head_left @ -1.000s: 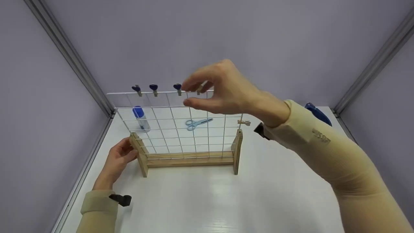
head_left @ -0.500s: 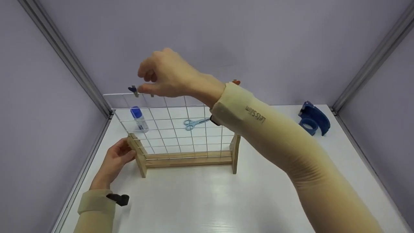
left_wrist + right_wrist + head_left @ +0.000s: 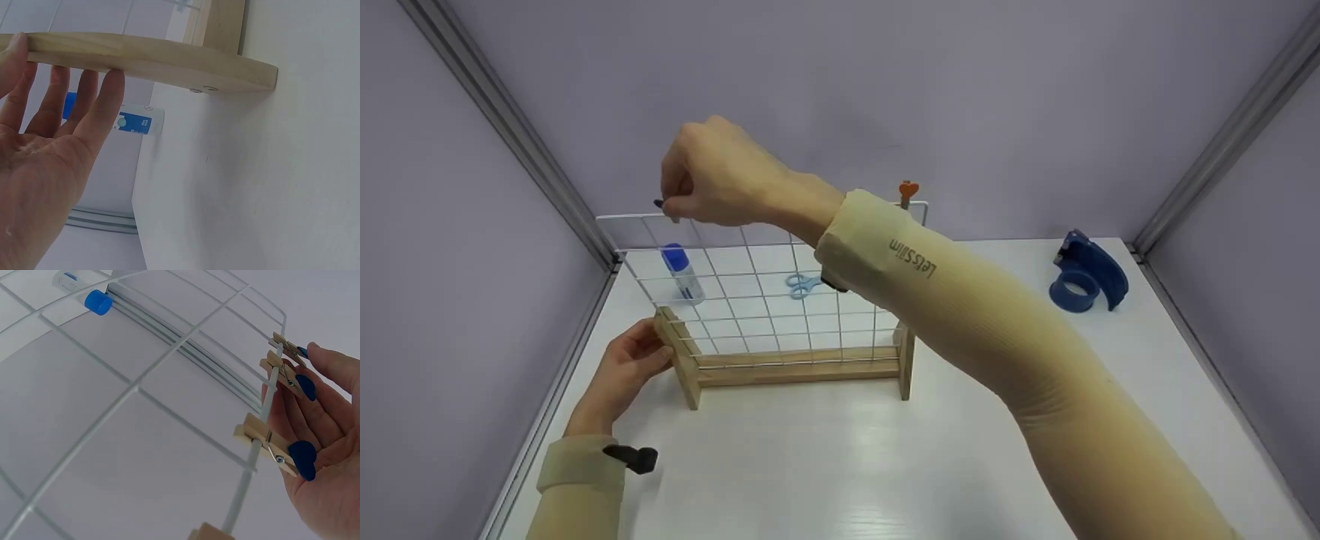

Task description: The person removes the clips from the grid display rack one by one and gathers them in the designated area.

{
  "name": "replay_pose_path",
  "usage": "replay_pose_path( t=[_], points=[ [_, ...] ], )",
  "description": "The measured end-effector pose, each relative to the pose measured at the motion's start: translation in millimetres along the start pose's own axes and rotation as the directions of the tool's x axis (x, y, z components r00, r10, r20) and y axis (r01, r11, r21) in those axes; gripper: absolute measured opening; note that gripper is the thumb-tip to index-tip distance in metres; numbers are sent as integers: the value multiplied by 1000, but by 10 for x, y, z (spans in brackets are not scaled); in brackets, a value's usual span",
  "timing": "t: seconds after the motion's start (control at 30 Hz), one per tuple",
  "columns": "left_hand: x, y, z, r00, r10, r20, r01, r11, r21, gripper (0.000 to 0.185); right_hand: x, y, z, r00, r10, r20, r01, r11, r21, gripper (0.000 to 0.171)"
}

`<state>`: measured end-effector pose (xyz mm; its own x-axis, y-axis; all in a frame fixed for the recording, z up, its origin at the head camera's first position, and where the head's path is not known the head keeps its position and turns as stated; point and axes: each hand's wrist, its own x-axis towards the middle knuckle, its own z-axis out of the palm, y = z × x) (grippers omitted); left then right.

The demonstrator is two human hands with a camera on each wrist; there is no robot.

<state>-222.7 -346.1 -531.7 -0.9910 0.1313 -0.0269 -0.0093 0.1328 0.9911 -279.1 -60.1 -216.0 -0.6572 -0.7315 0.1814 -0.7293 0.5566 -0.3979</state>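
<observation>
A white wire grid (image 3: pixel 765 300) stands upright in a wooden stand (image 3: pixel 802 373). My left hand (image 3: pixel 626 367) holds the stand's left side panel; in the left wrist view the thumb lies on one face of the panel (image 3: pixel 152 59) and the fingertips on the other. At the grid's top left corner, my right hand (image 3: pixel 720 176) pinches the outermost wooden clothespin (image 3: pixel 289 349) by its blue heart end. Two more blue-heart clothespins, a middle one (image 3: pixel 284 374) and a nearer one (image 3: pixel 270 444), clip the same top wire beside the palm.
Behind the grid lie light blue scissors (image 3: pixel 802 285), partly covered by the right arm, and a blue-capped glue stick (image 3: pixel 682 274). An orange heart clothespin (image 3: pixel 909 191) sits on the top wire at right. A blue tape dispenser (image 3: pixel 1086 274) rests at the back right.
My right hand has moved left along the top wire and its thumb and fingers have come together on the outermost clothespin. My left hand stays on the side panel.
</observation>
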Motion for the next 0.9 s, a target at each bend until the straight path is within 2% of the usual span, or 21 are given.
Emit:
replay_pose_path(
  t=[0.3, 0.57, 0.73, 0.9],
  points=[
    [-11, 6, -11, 1000, -4, -1, 4, 1000, -25, 55, -10, -55, 42, 998, 47, -39, -46, 999, 4, 17],
    [-27, -19, -49, 1000, -10, 0, 10, 1000, -5, 56, -24, -49, 116, 995, 75, -59, -71, 995, 66, 20],
    [-32, -16, -60, 1000, -18, -5, 18, 1000, -1, 55, -16, -45, 134, 995, 67, -71, -61, 995, 82, 23],
    [-28, 4, -64, 1000, -14, -1, 14, 1000, 7, 56, -27, -21, 115, 992, 53, -118, -41, 994, 102, 23]
  ],
)
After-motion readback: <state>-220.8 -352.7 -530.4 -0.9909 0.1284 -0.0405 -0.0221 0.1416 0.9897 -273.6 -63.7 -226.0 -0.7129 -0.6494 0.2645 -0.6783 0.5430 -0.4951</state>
